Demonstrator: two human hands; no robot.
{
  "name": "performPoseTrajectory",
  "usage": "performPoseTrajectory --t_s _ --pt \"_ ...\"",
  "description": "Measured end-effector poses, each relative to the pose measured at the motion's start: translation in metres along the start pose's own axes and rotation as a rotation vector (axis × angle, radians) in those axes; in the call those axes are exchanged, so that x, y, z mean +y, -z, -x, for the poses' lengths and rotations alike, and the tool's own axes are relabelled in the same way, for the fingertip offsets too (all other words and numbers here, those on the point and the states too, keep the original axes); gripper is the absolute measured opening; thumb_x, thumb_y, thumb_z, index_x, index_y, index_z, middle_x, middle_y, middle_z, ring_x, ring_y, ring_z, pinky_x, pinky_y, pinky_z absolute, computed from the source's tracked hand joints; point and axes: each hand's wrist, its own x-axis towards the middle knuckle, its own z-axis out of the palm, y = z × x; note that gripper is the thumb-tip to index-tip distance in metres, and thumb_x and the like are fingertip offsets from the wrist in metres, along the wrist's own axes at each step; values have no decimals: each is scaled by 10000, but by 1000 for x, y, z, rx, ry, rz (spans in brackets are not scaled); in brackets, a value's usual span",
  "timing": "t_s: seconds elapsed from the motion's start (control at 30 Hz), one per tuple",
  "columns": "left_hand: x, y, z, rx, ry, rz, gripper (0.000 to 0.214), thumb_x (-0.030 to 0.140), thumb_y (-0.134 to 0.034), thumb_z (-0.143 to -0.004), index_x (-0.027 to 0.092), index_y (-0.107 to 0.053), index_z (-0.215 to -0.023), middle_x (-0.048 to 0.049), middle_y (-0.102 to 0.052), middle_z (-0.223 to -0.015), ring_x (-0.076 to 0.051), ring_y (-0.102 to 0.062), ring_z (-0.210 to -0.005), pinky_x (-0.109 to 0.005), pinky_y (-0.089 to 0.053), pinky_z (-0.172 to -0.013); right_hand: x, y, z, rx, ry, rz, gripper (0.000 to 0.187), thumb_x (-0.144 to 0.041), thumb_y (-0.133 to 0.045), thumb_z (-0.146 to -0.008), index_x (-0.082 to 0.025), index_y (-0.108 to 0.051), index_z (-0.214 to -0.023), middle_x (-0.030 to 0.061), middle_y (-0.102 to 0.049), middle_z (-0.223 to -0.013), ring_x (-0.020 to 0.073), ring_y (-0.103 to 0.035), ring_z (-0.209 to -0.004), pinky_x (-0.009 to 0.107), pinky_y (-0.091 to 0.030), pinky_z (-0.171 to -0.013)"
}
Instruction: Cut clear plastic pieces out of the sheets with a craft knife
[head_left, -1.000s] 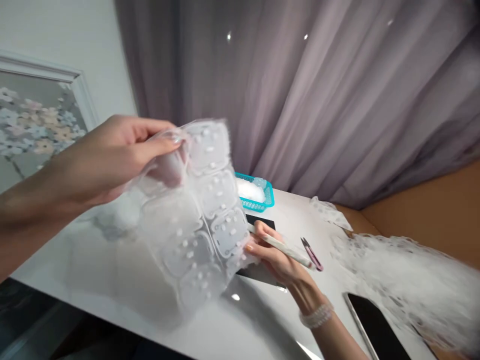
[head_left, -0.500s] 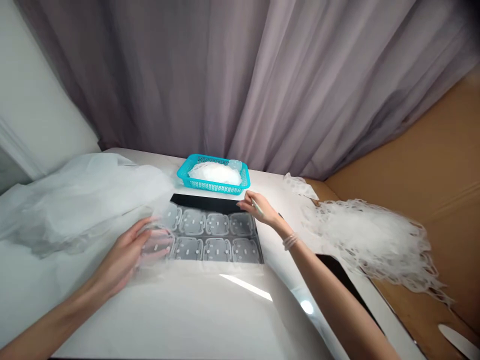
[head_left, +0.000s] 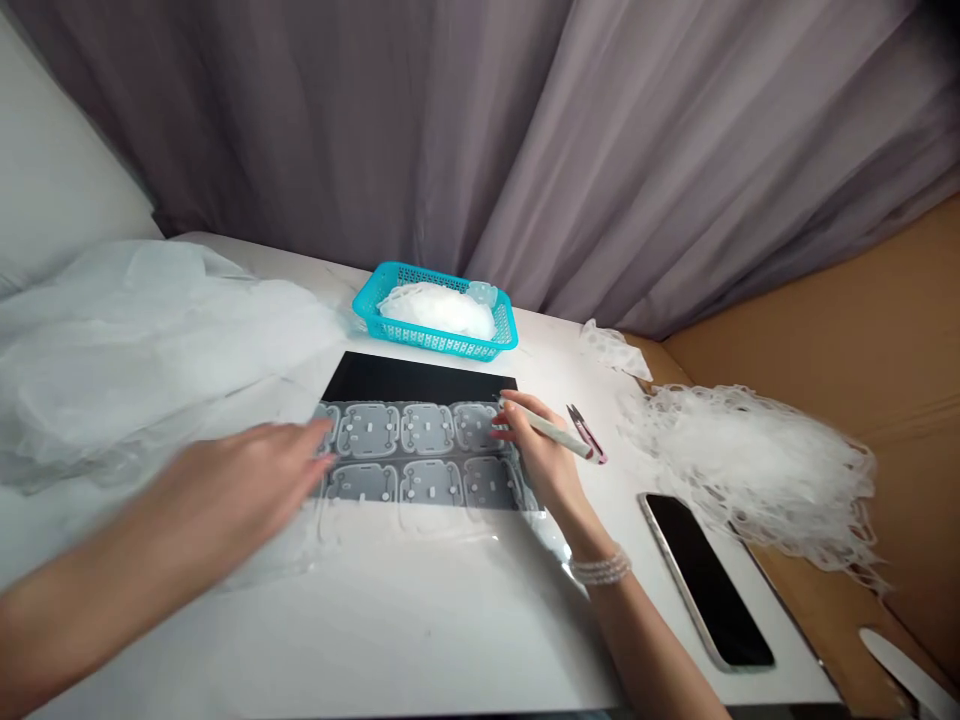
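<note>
A clear plastic sheet with rows of rounded-square frosted shapes (head_left: pixel 367 430) lies over a black board (head_left: pixel 420 378). My right hand (head_left: pixel 541 455) grips a slim, pale, pen-like tool (head_left: pixel 551 430), its tip at the upper right of the sheet. What sort of tool it is cannot be made out. At the sheet's left edge is my left hand (head_left: pixel 255 475), palm down and smeared by motion. Its fingertips reach over the leftmost shapes; whether they pinch the sheet is unclear.
A turquoise basket (head_left: pixel 450 345) with white cut pieces stands behind the board. Translucent sheeting (head_left: pixel 150 350) is heaped on the left. On the right are thread snips (head_left: pixel 585 430), a phone (head_left: pixel 709 580) and a tangled pile of white offcuts (head_left: pixel 757 470) beside cardboard (head_left: pixel 862 330).
My right hand has come down to the sheet's upper right with the tool in it. My left hand has shifted over the sheet's left edge. The sheet has moved slightly. The view has shifted.
</note>
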Motion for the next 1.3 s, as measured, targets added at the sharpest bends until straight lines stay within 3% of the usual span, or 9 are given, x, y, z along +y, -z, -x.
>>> performPoseTrajectory --t_s 0.07,0.1,0.2,0.33,0.57,0.67,0.87,1.07,1.3 --pt "22 -13 -32 -38 -376 40 417 356 -340 -1017 199 -597 -1305 -120 -673 -1284 -272 -658 -1140 -401 -504 -919 2 -11 7 -11 -26 52 462 -504 -644 -873 -162 -679 -1182 93 -732 -925 248 -724 -841 379 -588 -790" --pt "31 -22 -48 -44 -521 68 420 363 -373 -1014 220 -554 -1365 -101 -589 -1420 -257 -566 -1289 -423 -413 -1076 3 -16 10 -21 -24 87 453 -491 -645 -874 -157 -688 -1177 102 -743 -939 253 -728 -843 384 -585 -795" --pt "44 -47 -83 -87 -672 122 529 418 -427 -997 190 -443 -1473 -110 -417 -1574 -262 -346 -1471 -480 -198 -1216 2 -24 14 -26 7 183 432 -458 -627 -888 -147 -697 -1179 131 -753 -1041 267 -732 -883 396 -579 -810" --pt "46 -65 -96 -109 -654 136 580 460 -384 -1004 176 -388 -1510 -142 -334 -1611 -306 -323 -1478 -581 -208 -1189 -7 -23 7 35 13 246 455 -465 -617 -899 -144 -687 -1214 145 -751 -1087 274 -739 -904 396 -575 -807" --pt "63 -74 -107 -96 -487 132 562 464 -353 -1014 196 -386 -1507 -159 -287 -1626 -364 -295 -1480 -788 -134 -1100 -13 -23 -9 99 61 343 449 -465 -619 -901 -165 -695 -1225 141 -748 -1118 276 -728 -956 406 -556 -858" --pt "62 -75 -109 -68 -474 141 559 468 -352 -1014 189 -406 -1495 -162 -297 -1621 -387 -279 -1482 -788 -138 -1100 -6 -26 -10 80 63 368 434 -449 -609 -902 -160 -704 -1210 142 -747 -1122 288 -712 -1000 408 -552 -863" --pt "55 -73 -104 -38 -528 160 508 451 -358 -1015 157 -487 -1409 -174 -351 -1596 -373 -313 -1463 -725 -198 -1127 -2 -34 -8 -36 134 524 326 -377 -541 -929 -179 -757 -1071 94 -768 -934 260 -710 -908 390 -542 -845" --pt "56 -69 -106 5 -542 139 466 445 -372 -1009 146 -544 -1323 -196 -445 -1527 -368 -385 -1407 -704 -229 -1125 -4 -40 -15 -80 232 662 283 -304 -501 -939 -186 -748 -1010 89 -766 -956 239 -708 -861 374 -538 -833" --pt "56 -68 -107 10 -542 117 510 465 -407 -994 136 -527 -1364 -185 -484 -1498 -356 -428 -1361 -692 -228 -1134 -9 -46 -18 -116 295 772 256 -210 -473 -932 -202 -728 -949 82 -759 -965 231 -704 -864 345 -519 -789"
